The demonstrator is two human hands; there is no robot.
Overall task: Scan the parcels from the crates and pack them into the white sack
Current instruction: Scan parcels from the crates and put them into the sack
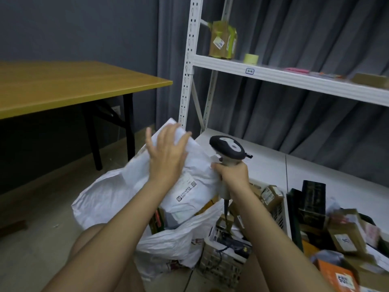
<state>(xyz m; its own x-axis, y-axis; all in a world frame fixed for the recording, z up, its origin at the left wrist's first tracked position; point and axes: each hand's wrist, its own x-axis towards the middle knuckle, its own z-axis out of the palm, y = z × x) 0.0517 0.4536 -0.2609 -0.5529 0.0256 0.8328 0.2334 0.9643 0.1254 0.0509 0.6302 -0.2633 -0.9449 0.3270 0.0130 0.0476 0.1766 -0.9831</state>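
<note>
The left hand lies flat with fingers spread and straight on a large soft white plastic mailer parcel, pressing it down rather than gripping it, while the right hand is clenched round the grip of a grey-and-black pistol-shaped handheld barcode scanner, its thumb side touching the parcel's edge at about three o'clock from the left hand. The parcel sits tilted over the open mouth of the crinkled white plastic sack, its printed label facing up, with the sack spreading toward eight o'clock. A pale slotted plastic crate of small cardboard parcels stands just beside the sack at four o'clock, and more boxes lie on the low white metal shelf beyond. This looks like the packing stage for this parcel. To do it well, the flat hand should steer the mailer's lower end past the dark items already inside and push it down evenly, while the scanner hand keeps the cable clear of the sack's rim, which could otherwise fold in and block the opening.
</note>
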